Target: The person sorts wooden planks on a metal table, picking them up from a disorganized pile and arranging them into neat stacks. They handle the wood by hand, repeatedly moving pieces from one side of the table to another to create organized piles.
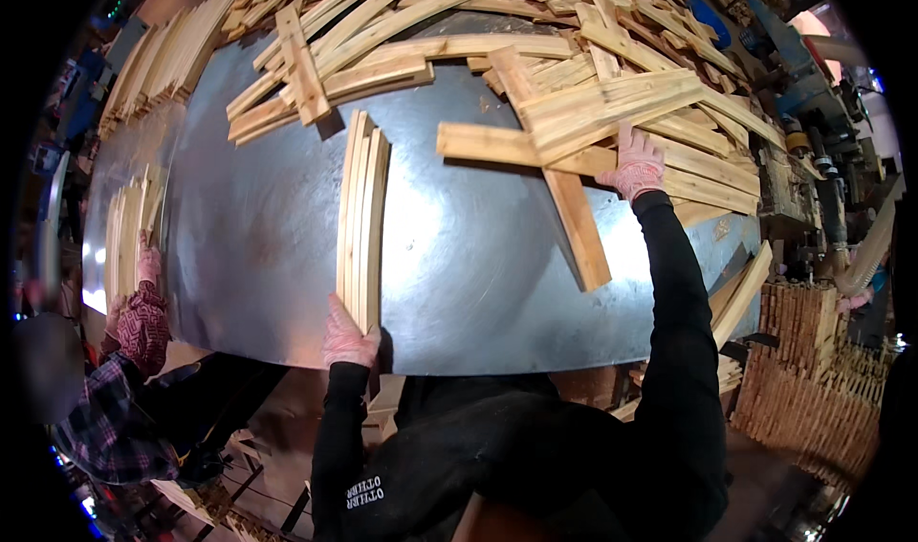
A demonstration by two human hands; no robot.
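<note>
My left hand point(346, 336), in a pink patterned glove, grips the near end of a small stack of wooden slats point(362, 212) standing on edge on the metal table point(258, 226). My right hand point(635, 164), gloved the same, rests flat on a long wooden plank point(521, 146) at the near edge of a big heap of wooden slats point(574, 54) across the far side of the table. Another plank point(579, 226) lies under it, pointing toward me.
At the left, another person's gloved hand point(146, 263) touches a bundle of slats point(129, 231) on the table edge. More slats are stacked at the far left point(163, 54). Stacked wood pieces point(813, 370) and machinery point(813, 159) stand at the right.
</note>
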